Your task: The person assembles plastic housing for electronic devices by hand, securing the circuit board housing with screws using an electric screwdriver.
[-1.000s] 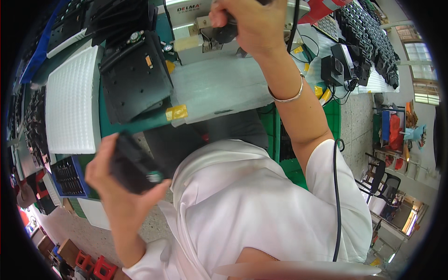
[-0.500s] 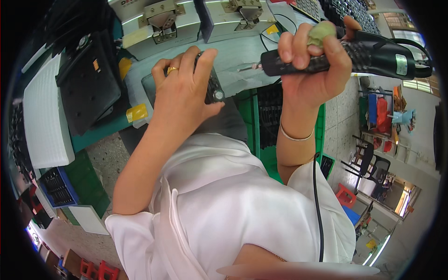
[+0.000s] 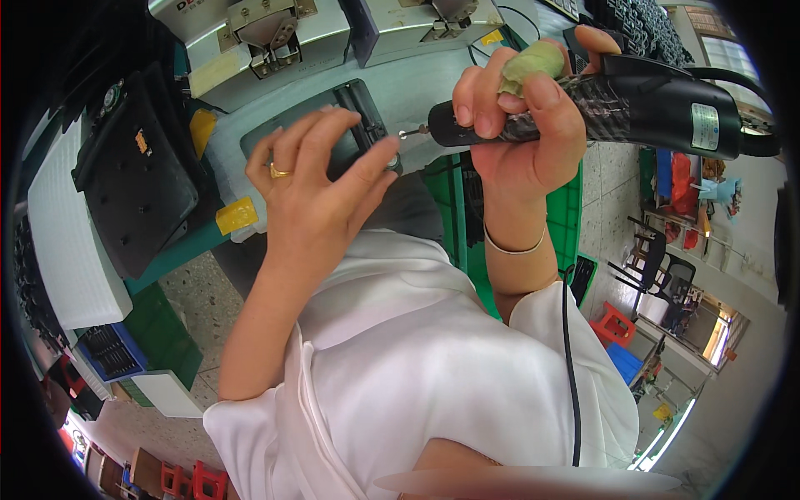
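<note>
My right hand (image 3: 529, 125) is wrapped around a black electric screwdriver (image 3: 658, 112), held level with its bit toward the left. A small screw (image 3: 406, 134) sits at the tip of the bit. A pale green wad (image 3: 533, 65) is on the tool under my fingers. My left hand (image 3: 312, 179), a ring on one finger, is spread over a flat dark plastic case (image 3: 275, 129) on the bench. Along the right side of the case runs a black bar (image 3: 364, 112). My index finger and thumb are near the bar's near end; whether they touch it I cannot tell.
Two metal machines (image 3: 267, 42) stand along the back of the bench. Black molded panels (image 3: 137, 179) and a white foam sheet (image 3: 71, 242) are at left. Yellow tape (image 3: 237, 216) is stuck at the bench edge. A green crate (image 3: 562, 217) stands below my right arm.
The screwdriver has moved left and slightly down, bringing its tip near the case. My left hand has lowered and loosened from the black bar, which lies on the case.
</note>
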`<state>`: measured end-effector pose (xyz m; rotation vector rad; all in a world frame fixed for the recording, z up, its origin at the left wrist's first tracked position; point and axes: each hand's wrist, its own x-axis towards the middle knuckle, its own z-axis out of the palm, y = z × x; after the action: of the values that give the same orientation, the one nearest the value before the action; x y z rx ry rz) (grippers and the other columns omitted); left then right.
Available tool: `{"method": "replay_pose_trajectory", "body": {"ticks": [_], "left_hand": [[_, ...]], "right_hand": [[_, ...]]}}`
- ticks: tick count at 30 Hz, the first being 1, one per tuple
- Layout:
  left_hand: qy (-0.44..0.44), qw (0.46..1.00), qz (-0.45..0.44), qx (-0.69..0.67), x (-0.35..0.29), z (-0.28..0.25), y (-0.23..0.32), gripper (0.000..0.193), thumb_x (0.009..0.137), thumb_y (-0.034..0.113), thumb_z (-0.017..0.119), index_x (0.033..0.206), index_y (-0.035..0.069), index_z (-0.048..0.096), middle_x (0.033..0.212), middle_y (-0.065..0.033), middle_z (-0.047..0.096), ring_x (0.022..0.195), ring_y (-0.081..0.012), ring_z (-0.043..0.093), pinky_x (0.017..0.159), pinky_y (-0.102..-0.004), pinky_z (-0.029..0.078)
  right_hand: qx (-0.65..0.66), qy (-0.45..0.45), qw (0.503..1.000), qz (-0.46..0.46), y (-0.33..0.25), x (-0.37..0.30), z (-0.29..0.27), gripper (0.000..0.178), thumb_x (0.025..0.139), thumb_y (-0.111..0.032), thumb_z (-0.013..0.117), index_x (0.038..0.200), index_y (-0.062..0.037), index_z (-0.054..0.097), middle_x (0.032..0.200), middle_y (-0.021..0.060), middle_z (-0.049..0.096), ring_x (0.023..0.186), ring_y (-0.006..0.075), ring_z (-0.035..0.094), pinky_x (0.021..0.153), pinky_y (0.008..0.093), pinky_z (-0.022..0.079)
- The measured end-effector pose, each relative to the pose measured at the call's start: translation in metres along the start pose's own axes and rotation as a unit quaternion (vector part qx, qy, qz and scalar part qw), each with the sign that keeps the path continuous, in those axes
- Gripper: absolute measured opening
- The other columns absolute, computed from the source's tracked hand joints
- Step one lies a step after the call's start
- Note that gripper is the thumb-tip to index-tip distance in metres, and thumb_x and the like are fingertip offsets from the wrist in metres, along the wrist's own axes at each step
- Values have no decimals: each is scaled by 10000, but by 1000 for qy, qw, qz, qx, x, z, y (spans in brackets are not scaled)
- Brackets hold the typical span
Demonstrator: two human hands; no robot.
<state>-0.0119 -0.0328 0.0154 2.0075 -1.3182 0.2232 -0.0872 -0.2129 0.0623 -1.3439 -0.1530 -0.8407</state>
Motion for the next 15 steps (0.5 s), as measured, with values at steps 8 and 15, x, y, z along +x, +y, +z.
{"method": "replay_pose_trajectory", "body": {"ticks": [8, 15], "left_hand": [[36, 998, 14, 39, -8, 14, 4, 191, 666, 175, 812, 812, 227, 701, 1098, 56, 618, 1109, -171, 551, 991, -419, 256], [76, 997, -10, 30, -4, 27, 8, 197, 646, 165, 770, 775, 203, 625, 1048, 82, 610, 1056, -143, 564, 1012, -447, 235]], "right_hand": [[12, 1, 1000, 16, 3, -3, 3, 478, 910, -78, 437, 1358, -136, 280, 768, 42, 523, 517, 156, 466, 520, 362, 432], [-3, 10, 1000, 13, 3, -5, 4, 470, 910, -76, 443, 1348, -151, 290, 773, 40, 537, 520, 160, 472, 527, 370, 435]]}}
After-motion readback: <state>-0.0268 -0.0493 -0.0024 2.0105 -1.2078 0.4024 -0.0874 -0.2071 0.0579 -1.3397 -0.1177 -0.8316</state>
